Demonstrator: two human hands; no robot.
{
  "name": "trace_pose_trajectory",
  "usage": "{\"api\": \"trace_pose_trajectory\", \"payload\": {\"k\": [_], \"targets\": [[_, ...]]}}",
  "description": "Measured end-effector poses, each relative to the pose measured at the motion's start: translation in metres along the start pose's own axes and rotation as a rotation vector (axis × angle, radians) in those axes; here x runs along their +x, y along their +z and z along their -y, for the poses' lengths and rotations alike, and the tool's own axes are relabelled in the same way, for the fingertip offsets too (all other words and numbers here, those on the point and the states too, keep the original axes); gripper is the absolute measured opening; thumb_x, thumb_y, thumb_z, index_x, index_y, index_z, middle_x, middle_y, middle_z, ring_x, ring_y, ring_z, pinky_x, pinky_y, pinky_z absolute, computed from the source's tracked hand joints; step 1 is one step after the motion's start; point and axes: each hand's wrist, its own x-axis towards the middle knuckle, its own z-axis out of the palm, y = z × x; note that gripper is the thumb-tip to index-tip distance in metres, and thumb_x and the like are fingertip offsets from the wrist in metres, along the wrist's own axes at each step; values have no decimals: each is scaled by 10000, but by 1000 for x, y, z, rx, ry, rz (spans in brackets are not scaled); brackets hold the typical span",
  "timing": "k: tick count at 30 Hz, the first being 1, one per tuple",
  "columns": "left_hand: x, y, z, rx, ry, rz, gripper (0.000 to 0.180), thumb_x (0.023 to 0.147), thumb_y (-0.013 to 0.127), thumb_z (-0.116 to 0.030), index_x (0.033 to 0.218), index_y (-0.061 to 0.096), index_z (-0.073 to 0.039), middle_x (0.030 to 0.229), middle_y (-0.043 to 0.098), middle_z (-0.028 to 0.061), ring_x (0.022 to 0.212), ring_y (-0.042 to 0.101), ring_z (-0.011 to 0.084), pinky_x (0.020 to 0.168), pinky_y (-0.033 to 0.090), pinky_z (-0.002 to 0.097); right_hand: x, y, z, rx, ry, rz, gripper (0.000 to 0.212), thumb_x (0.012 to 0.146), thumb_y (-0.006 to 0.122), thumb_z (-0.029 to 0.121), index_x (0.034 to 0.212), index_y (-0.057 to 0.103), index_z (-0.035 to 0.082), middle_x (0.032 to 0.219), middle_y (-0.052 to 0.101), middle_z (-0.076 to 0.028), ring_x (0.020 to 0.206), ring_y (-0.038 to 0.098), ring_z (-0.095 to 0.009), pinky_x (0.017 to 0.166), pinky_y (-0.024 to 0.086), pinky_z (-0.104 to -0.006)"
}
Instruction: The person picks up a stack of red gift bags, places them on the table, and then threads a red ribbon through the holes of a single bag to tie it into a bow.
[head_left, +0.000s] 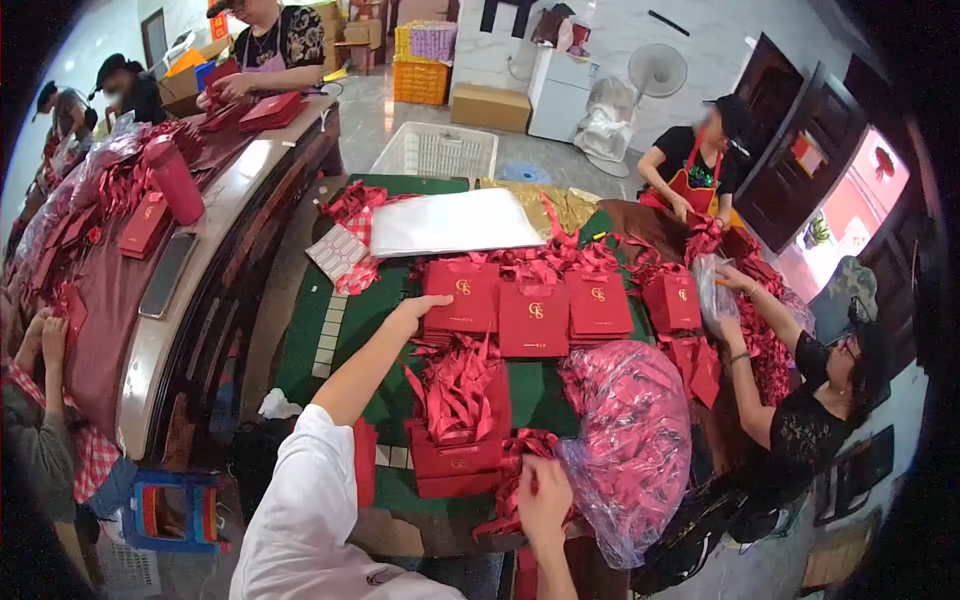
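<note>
My left hand point(428, 308) grips the left edge of a stack of red gift bags point(462, 312), one finger over the top bag; its other fingers are mostly hidden. Two more stacks, the middle bags point(534, 325) and the right bags point(600, 312), lie alongside, with red ribbons at their far ends. Nearer me is another red bag pile point(455, 465) with loose ribbons point(458, 395) on it. My right hand point(545, 497) is curled beside a bunch of red ribbon point(515, 490) at the near edge; what it holds, if anything, is too small to tell.
A clear plastic sack of red ribbons point(635, 430) bulges at the right. White sheets point(455, 222) lie beyond the bags on the green table mat point(310, 325). A co-worker point(800, 370) at the right handles plastic; another person point(700, 160) works beyond. A second table point(165, 330) stands left.
</note>
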Motion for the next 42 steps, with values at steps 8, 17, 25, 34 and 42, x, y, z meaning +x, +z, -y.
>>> {"api": "trace_pose_trajectory", "payload": {"k": [8, 17, 25, 34, 42], "targets": [[7, -20, -5, -116, -24, 130, 440, 809, 798, -166, 1185, 619, -26, 1133, 691, 131, 1011, 677, 295, 905, 545, 480, 148, 129, -84, 1081, 742, 2, 307, 969, 569, 161, 1217, 527, -16, 1101, 603, -100, 1004, 603, -216, 843, 530, -358], [11, -16, -2, -138, -13, 135, 434, 811, 791, -153, 1190, 613, -38, 1139, 690, 129, 1002, 683, 283, 904, 550, 477, 189, 128, -106, 1537, 824, 43, 260, 941, 487, 29, 1195, 535, 5, 1164, 594, -128, 1083, 587, -304, 949, 522, -463], [4, -11, -5, -145, -23, 112, 420, 810, 782, -149, 1183, 619, -46, 1155, 688, 117, 1042, 670, 270, 930, 538, 446, 217, 123, -90, 1508, 769, 54, 263, 922, 464, -18, 1173, 540, -5, 1170, 585, -121, 1125, 561, -303, 1033, 438, -573], [2, -13, -8, -166, -60, 140, 411, 824, 764, -136, 1190, 611, -28, 1155, 684, 132, 1036, 670, 289, 927, 541, 469, 232, 120, -98, 1488, 861, 218, 309, 925, 515, 52, 1234, 498, 55, 1304, 509, -126, 1227, 471, -317, 1086, 365, -566], [-10, -14, -14, -105, -33, 153, 414, 864, 713, -130, 1237, 578, -12, 1227, 647, 159, 1111, 635, 305, 996, 495, 485, 238, 139, -88, 1393, 1322, 43, 489, 825, 757, 278, 1236, 517, 166, 1159, 480, -101, 1015, 474, -309, 955, 441, -498]]}}
